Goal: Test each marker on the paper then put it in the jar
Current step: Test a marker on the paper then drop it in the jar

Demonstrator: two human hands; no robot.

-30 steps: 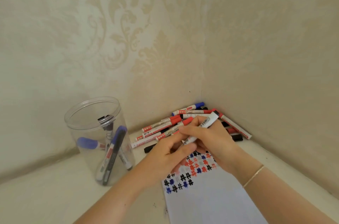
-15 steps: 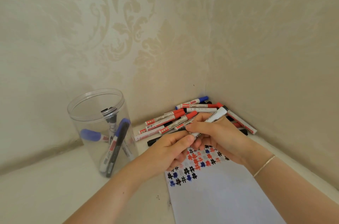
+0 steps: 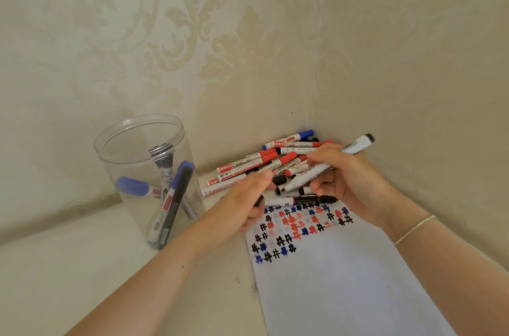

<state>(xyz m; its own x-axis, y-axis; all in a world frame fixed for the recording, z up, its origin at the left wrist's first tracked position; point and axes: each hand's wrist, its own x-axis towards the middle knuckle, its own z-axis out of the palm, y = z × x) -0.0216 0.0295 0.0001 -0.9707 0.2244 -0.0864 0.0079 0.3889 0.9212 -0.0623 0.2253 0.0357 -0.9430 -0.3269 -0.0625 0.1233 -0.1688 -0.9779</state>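
Observation:
My right hand (image 3: 355,184) grips a white marker with black ends (image 3: 314,172), held slanted above the top of the paper. My left hand (image 3: 242,206) is just left of its lower end, fingers pinched on a small black cap (image 3: 259,200). The white paper (image 3: 344,280) lies under both hands and has rows of black, red and blue hash marks (image 3: 297,225) along its top. A clear plastic jar (image 3: 124,162) stands upright to the left with several markers inside. A pile of red, blue and black markers (image 3: 248,165) lies in the corner behind my hands.
Two wallpapered walls meet in a corner right behind the marker pile. A black marker (image 3: 300,200) lies across the paper's top edge. Between the jar and the paper is a strip of pale table (image 3: 82,267) with a few small ink specks.
My hands were together on the marker; now they have come apart, the left holding the cap, the right lifting the marker's back end up and to the right.

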